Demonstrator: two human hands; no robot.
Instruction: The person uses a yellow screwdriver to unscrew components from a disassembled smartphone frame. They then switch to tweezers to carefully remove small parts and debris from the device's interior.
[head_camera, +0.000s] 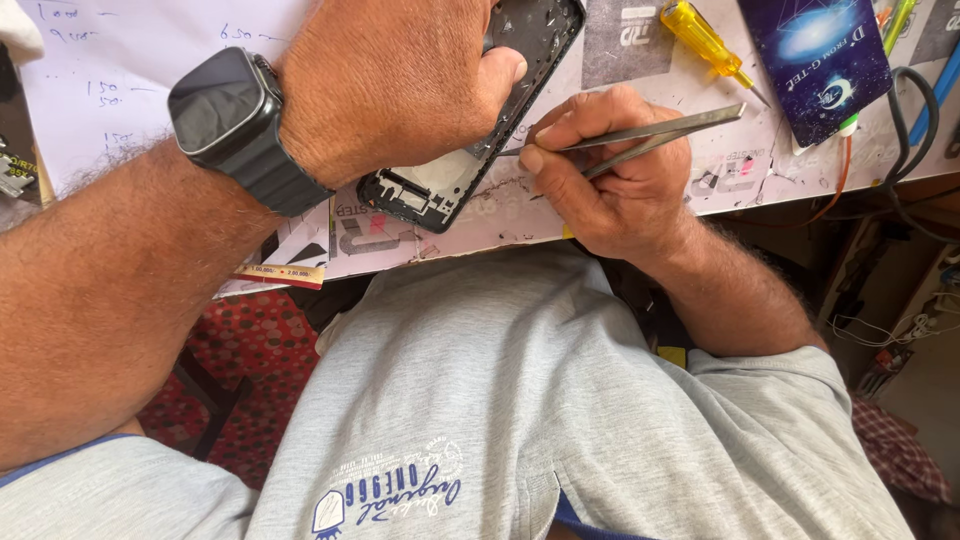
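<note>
Views: one only, a camera worn on the person's head; no second view shares the scene.
Direction: it looks steeply down past the person's own chest, so the grey T-shirt (520, 400) fills the lower half and the worktable (520, 215) runs across the top, its near edge towards the body.
Distance: very close; the left hand (390, 80) and its forearm with the black smartwatch (232, 115) loom large at upper left.
Frame centre: the right hand (610, 180) gripping metal tweezers (650, 135) beside an opened black phone frame (490, 110).
Edges: a yellow screwdriver (705, 40) and cables are cut off at upper right; floor shows at lower right.
</note>
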